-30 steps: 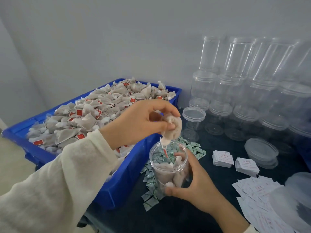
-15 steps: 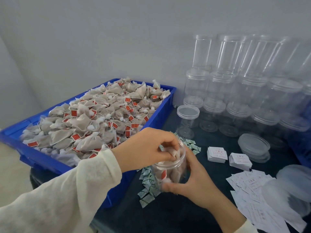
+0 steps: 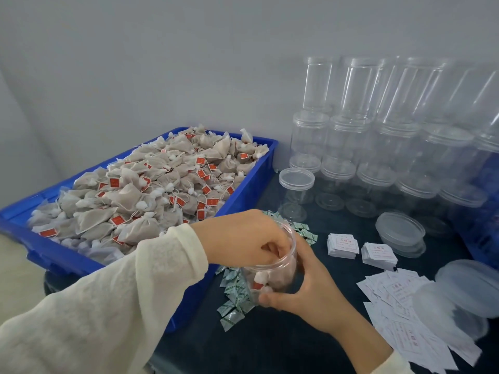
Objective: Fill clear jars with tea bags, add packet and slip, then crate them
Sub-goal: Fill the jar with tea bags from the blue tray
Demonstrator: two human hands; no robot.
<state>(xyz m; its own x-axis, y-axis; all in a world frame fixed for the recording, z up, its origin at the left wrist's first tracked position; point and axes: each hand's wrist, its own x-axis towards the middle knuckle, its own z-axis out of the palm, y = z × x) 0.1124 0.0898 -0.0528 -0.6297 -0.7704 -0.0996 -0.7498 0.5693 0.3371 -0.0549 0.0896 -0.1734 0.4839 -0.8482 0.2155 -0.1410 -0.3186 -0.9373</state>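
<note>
Two hands | right hand [image 3: 310, 290] wraps round clear plastic jar [image 3: 272, 276] | left hand [image 3: 243, 238] fingers curled inside, grasp unclear

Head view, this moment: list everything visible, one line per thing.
blue crate: one, blue, left.
tea bags: many, beige with red tags, heaped in crate.
held jar: one, clear, centre, tea bags inside.
green packets: many, green-white, around jar.
slip stacks: two, white, centre-right.
loose slips: many, white, lower right.
empty jars: many, clear, stacked along wall.
loose lids: several, clear, right.
left hand: fingers inside jar.
right hand: grip round jar.
</note>
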